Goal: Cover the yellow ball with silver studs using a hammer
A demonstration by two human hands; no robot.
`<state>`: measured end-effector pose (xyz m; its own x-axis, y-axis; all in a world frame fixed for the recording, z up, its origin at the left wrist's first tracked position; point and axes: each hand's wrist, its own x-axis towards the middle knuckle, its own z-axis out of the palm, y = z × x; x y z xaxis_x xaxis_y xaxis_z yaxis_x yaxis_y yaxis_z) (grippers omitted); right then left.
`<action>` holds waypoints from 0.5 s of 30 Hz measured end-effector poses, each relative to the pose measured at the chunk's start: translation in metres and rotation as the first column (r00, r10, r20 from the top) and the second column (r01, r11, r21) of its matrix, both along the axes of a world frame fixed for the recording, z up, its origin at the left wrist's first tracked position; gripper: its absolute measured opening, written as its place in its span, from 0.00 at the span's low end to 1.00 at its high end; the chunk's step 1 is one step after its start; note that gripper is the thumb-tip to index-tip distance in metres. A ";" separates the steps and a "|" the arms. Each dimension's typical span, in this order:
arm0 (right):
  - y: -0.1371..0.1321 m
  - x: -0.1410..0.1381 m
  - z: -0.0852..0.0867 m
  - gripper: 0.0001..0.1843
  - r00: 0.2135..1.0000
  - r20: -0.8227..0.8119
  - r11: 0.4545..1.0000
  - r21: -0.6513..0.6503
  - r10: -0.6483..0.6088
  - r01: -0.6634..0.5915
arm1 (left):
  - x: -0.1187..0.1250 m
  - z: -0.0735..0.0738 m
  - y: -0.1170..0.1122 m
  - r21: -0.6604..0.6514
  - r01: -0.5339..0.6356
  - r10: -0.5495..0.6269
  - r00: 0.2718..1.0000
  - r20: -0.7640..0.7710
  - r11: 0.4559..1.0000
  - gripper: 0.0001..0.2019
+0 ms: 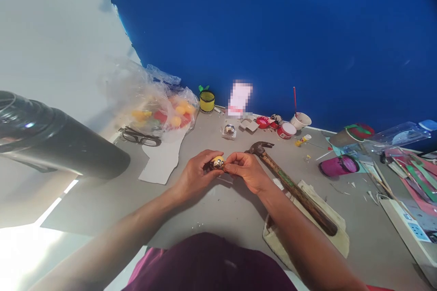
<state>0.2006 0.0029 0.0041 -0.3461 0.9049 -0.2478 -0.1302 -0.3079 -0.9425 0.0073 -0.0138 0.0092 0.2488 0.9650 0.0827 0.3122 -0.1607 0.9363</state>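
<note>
My left hand (201, 168) is closed around a small shiny silver-and-yellow round object (217, 163), held just above the table in front of me. Its exact kind does not show. At its right edge, the thumb and fingers of my right hand (244, 169) are pinched together, touching or almost touching it. Whatever lies between those fingertips is too small to make out. Beyond my hands, a similar silver dome-shaped piece (229, 129) sits on a small pale base. A hammer (288, 182) with a worn wooden handle lies close to my right forearm, partly on a folded beige cloth (307, 241).
Back left are a plastic bag (170, 104) of colourful pieces, glasses (141, 136) and white paper (164, 159). A yellow cup (206, 101), a red-and-white tub (287, 130) and a paper cup (301, 121) line the back. Rightward lie a purple container (337, 166) and a power strip (409, 232). A dark cylinder (78, 141) stands left.
</note>
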 end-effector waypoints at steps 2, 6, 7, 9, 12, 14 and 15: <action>-0.001 -0.001 0.000 0.18 1.000 -0.014 1.000 -0.002 -0.002 0.002 | 0.001 0.000 -0.001 0.014 -0.002 0.002 1.000 0.001 1.000 0.17; -0.001 -0.002 0.002 0.18 0.999 -0.037 1.000 -0.015 -0.005 0.004 | 0.002 -0.001 -0.003 0.026 -0.021 0.021 1.000 0.018 0.999 0.16; -0.001 -0.002 0.002 0.18 0.999 -0.039 1.000 -0.016 -0.004 0.003 | 0.002 -0.001 -0.004 0.021 -0.029 0.029 0.999 0.028 0.999 0.16; -0.001 -0.002 0.003 0.18 0.999 -0.033 1.000 -0.010 -0.002 0.002 | 0.003 -0.001 -0.005 0.004 -0.042 0.042 0.998 0.046 0.999 0.16; -0.001 -0.003 0.004 0.18 1.000 0.005 1.000 0.019 -0.006 0.006 | 0.004 0.000 -0.006 -0.018 -0.059 0.060 0.997 0.057 0.998 0.15; -0.001 -0.003 0.005 0.18 0.999 0.037 0.999 0.052 -0.019 0.017 | 0.005 0.001 -0.006 -0.028 -0.067 0.068 0.996 0.064 0.997 0.15; -0.002 -0.003 0.005 0.18 0.999 0.047 0.998 0.067 -0.023 0.020 | 0.005 0.001 -0.007 -0.037 -0.072 0.074 0.994 0.074 0.997 0.14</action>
